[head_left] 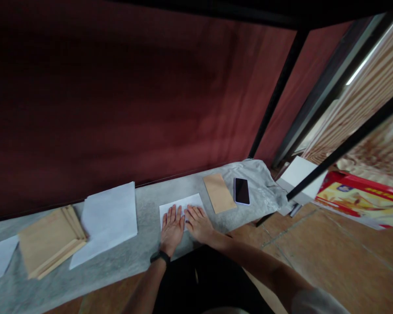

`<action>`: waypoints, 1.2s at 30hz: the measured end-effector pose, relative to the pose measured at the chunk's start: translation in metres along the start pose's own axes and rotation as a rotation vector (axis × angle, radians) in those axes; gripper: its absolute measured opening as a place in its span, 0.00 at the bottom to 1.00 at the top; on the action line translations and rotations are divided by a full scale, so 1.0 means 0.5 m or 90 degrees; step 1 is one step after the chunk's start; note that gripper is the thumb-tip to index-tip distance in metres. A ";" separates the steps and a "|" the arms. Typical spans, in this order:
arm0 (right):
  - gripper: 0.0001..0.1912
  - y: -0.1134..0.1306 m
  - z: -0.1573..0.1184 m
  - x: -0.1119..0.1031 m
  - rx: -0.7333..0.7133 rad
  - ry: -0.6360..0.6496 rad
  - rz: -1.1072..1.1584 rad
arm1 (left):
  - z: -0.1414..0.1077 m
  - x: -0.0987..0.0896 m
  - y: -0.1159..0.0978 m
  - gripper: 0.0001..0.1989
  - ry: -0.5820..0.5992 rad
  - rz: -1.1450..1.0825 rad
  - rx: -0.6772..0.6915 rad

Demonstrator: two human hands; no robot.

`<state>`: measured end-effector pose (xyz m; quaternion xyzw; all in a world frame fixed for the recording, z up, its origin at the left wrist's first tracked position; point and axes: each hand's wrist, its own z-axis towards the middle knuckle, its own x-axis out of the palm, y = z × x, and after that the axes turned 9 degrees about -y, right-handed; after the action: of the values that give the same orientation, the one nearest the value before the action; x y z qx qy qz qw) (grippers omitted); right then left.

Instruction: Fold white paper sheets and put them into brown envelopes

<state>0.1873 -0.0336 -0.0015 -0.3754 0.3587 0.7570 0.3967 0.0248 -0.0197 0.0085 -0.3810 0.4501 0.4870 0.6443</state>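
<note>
At the near edge of the tabletop (147, 224), directly in front of the person, a small white sheet (184, 203) lies flat beneath both palms. The left hand (173, 226) and right hand (199, 223) are side by side, fingers extended and grasping nothing; they seem to be pressing the paper smooth, the spread fingers sharing the load across it. Just beside it, to the right, a single brown envelope (219, 193) rests flat, likely put there for easy reach. Past that lies a dark-screened phone (242, 191), apparently set out of the way. Leftward, a white paper stack (111, 222) and overlapping brown envelopes (50, 242) sit apart, probably as supplies, leaving room to work between.
</note>
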 end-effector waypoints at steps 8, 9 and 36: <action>0.32 -0.045 -0.089 -0.041 -0.025 0.006 -0.037 | -0.054 -0.005 0.049 0.31 -0.023 -0.015 0.007; 0.33 -0.054 -0.094 -0.047 -0.029 0.008 -0.039 | -0.065 -0.004 0.058 0.31 -0.032 -0.018 0.001; 0.29 -0.055 -0.025 -0.017 0.049 -0.023 -0.032 | 0.047 0.010 -0.015 0.29 0.007 -0.040 -0.032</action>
<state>0.2181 -0.0351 -0.0068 -0.3554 0.3710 0.7388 0.4362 0.0374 0.0019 0.0115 -0.4135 0.4291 0.4755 0.6472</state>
